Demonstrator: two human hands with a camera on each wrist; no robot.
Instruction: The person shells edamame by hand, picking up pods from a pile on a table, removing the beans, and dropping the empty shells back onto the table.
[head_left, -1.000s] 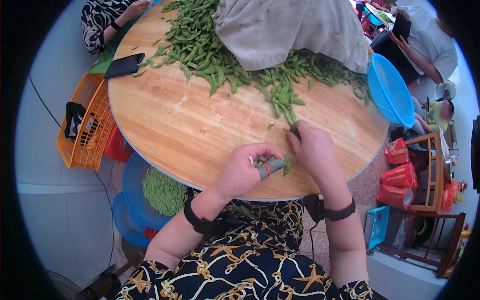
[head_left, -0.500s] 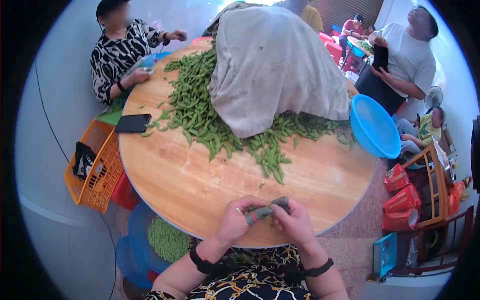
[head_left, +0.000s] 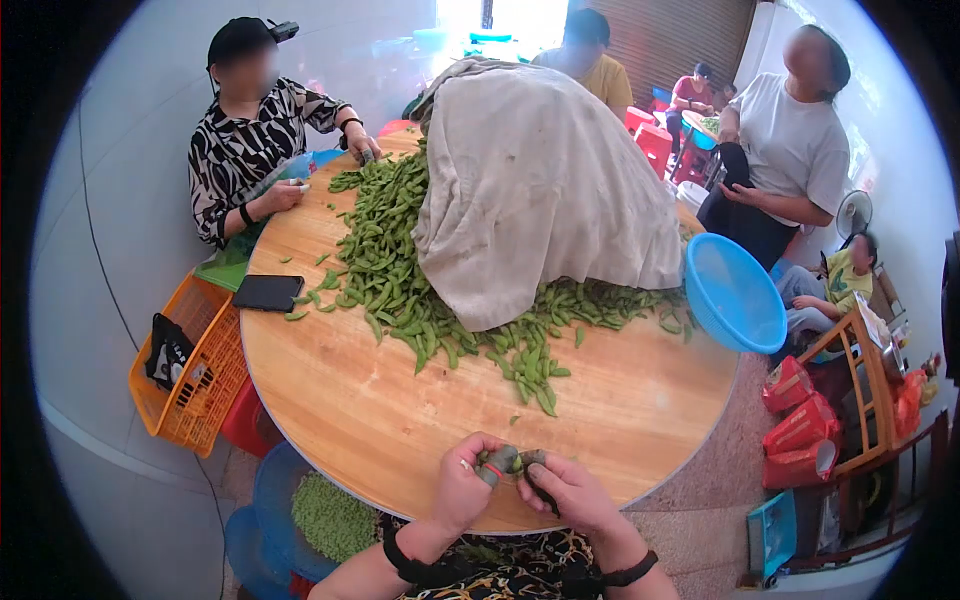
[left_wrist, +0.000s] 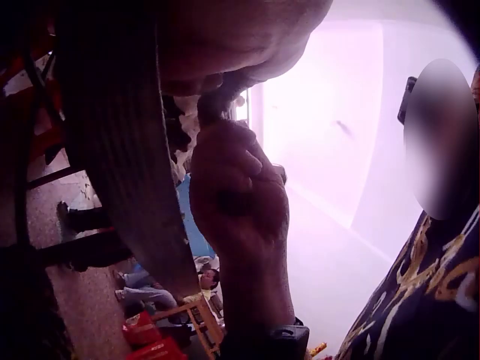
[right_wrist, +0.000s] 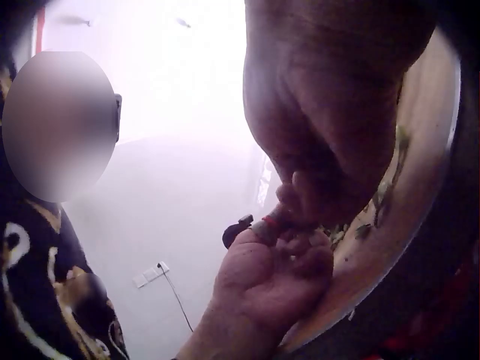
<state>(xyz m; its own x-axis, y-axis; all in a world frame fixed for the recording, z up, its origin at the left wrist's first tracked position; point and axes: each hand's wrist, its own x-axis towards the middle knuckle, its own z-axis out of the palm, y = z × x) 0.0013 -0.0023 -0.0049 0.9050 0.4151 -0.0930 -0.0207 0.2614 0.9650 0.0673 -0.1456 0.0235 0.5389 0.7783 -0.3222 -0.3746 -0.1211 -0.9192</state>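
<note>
At the near edge of the table in the head view, my left hand (head_left: pixel 462 495) and right hand (head_left: pixel 582 497) meet fingertip to fingertip. Between them shows a bit of green pod (head_left: pixel 514 463), which both pinch. A grey cover with a red band (head_left: pixel 492 470) wraps my left thumb; a dark cover (head_left: pixel 536 460) is on a right-hand digit. The right wrist view shows the left hand (right_wrist: pixel 262 277) palm up with curled fingers, under the right hand (right_wrist: pixel 330 105). Beyond lies a heap of green soybean pods (head_left: pixel 385 270), partly under a grey cloth (head_left: pixel 550 190).
A phone (head_left: pixel 268 292) lies at the left of the round table (head_left: pixel 330 390). At its right edge leans a blue basket (head_left: pixel 735 295). A blue basin of shelled beans (head_left: pixel 335 515) sits low at left, below an orange crate (head_left: pixel 190 385). People sit and stand around.
The head view has tilted up, bringing people and the far room into sight. My right hand has come back from the pods by the heap to meet the left hand.
</note>
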